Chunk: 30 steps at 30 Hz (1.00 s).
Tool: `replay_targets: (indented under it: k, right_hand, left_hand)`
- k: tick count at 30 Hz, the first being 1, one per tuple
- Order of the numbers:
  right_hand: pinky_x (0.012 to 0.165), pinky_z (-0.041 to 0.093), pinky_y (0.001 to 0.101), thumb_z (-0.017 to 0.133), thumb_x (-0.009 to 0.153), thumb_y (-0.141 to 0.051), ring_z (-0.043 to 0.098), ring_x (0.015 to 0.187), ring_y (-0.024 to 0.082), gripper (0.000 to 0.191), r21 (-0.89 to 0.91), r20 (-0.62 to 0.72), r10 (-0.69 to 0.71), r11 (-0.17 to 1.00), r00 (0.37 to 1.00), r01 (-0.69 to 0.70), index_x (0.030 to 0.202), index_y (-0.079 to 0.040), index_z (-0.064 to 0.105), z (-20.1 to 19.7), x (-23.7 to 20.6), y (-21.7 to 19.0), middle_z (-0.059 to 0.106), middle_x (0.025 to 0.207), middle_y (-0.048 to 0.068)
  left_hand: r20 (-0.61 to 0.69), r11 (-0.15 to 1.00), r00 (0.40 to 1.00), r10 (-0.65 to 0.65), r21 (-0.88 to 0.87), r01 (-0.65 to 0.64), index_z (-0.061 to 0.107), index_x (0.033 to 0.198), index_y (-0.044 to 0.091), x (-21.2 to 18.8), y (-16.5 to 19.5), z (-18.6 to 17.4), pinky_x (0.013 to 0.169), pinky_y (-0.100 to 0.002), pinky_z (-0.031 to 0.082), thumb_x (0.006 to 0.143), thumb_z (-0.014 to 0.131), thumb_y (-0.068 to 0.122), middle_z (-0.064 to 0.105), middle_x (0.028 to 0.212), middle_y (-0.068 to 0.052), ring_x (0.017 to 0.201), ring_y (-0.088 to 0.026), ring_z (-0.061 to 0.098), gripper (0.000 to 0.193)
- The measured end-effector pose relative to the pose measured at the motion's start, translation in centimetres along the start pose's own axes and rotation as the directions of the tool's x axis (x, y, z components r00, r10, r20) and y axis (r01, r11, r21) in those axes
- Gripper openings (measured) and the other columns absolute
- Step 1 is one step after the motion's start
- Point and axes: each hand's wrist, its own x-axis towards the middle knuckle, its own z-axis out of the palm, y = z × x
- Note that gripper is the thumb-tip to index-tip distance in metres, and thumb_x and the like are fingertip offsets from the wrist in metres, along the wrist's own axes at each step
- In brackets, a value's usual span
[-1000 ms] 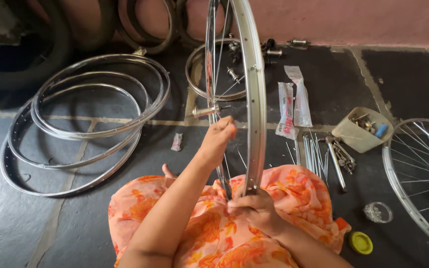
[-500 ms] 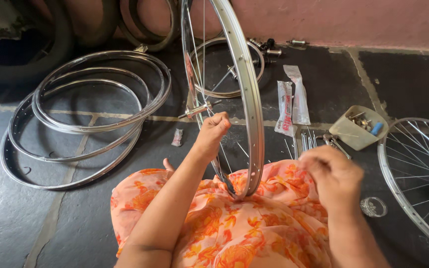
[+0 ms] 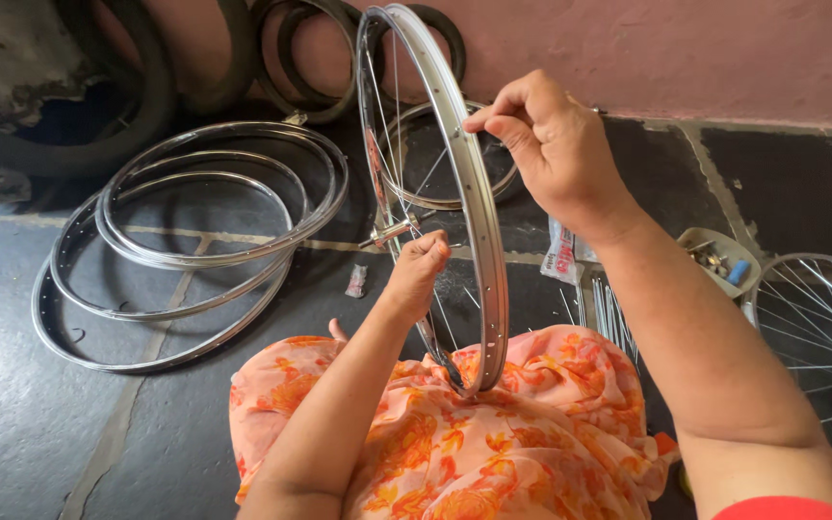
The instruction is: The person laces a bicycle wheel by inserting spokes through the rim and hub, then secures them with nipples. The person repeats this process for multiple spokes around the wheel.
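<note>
A silver spoked wheel rim (image 3: 481, 241) stands upright on my lap, which is covered by orange flowered cloth (image 3: 493, 443). My left hand (image 3: 419, 268) reaches in among the spokes just below the hub axle (image 3: 392, 233) and is closed around a spoke. My right hand (image 3: 551, 144) is raised to the rim's upper right side. Its thumb and forefinger are pinched together against the rim's outer edge. Whatever is between those fingertips is too small to make out.
Several bare rims (image 3: 195, 255) lie stacked on the dark stone floor at left, with tyres (image 3: 146, 87) leaning on the pink wall behind. Another spoked wheel (image 3: 820, 327) lies at right beside a small tray of parts (image 3: 719, 255), a packet (image 3: 560, 255) and loose spokes (image 3: 604, 308).
My right hand left the bottom of the rim, swung out to the right, then rose to the rim's upper edge. The wheel turned slightly; my left hand stayed among the spokes.
</note>
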Motion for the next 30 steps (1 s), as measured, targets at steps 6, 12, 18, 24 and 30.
replay_targets:
  k: [6, 12, 18, 24, 30]
  right_hand:
    - [0.088, 0.053, 0.0378, 0.066, 0.11, -0.015, 0.07, 0.095, 0.026, 0.013, -0.244, 0.06, -0.155, 0.956, 0.986, 0.165, 0.106, -0.006, 0.057, 0.4, 0.5, 0.5, 0.077, 0.105, 0.004]
    - [0.088, 0.054, 0.0378, 0.066, 0.111, -0.016, 0.069, 0.097, 0.026, 0.014, -0.235, 0.03, -0.165, 0.957, 0.986, 0.168, 0.107, -0.006, 0.057, 0.4, 0.7, 0.8, 0.077, 0.107, 0.002]
    - [0.08, 0.055, 0.0364, 0.072, 0.106, -0.015, 0.068, 0.09, 0.025, 0.008, -0.366, 0.117, -0.362, 0.85, 0.925, 0.379, 0.105, -0.012, 0.064, -0.2, 1.2, 2.0, 0.072, 0.092, 0.002]
    - [0.08, 0.056, 0.037, 0.072, 0.108, -0.01, 0.067, 0.088, 0.025, 0.014, -0.276, 0.034, -0.592, 0.769, 0.805, 0.577, 0.104, -0.009, 0.058, 1.3, 2.4, 5.2, 0.065, 0.087, 0.003]
    - [0.077, 0.052, 0.0366, 0.064, 0.112, -0.009, 0.065, 0.085, 0.026, 0.007, -0.147, -0.148, -0.489, 0.871, 0.86, 0.469, 0.111, -0.005, 0.057, 3.5, 1.6, 6.8, 0.064, 0.094, 0.01]
  left_hand:
    - [0.01, 1.0, 1.0, -0.008, 0.002, 0.008, 0.051, 0.07, 0.013, 0.0, 0.1, 0.3, 0.072, -0.028, 0.026, 0.088, 0.078, 0.052, 0.036, 0.071, 0.006, 0.073, -0.009, 0.032, 0.051]
    - [0.025, 0.998, 0.999, 0.036, 0.052, -0.037, 0.049, 0.069, 0.014, -0.1, 0.1, 0.3, 0.075, -0.028, 0.027, 0.089, 0.076, 0.056, 0.037, 0.072, 0.006, 0.077, -0.009, 0.035, 0.054]
    - [0.015, 1.0, 1.0, -0.014, -0.006, 0.014, 0.051, 0.07, 0.014, -0.2, 0.1, 0.2, 0.07, -0.028, 0.026, 0.087, 0.078, 0.053, 0.037, 0.069, 0.007, 0.072, -0.009, 0.034, 0.051]
    - [0.02, 1.0, 1.0, 0.002, -0.02, -0.002, 0.051, 0.071, 0.015, -0.3, 0.3, 0.6, 0.071, -0.027, 0.027, 0.089, 0.077, 0.052, 0.038, 0.07, 0.008, 0.073, -0.007, 0.034, 0.049]
    - [0.021, 1.0, 1.0, -0.008, -0.013, 0.008, 0.054, 0.072, 0.014, -0.5, 0.5, 0.5, 0.071, -0.027, 0.028, 0.089, 0.077, 0.048, 0.039, 0.071, 0.008, 0.073, -0.008, 0.035, 0.045]
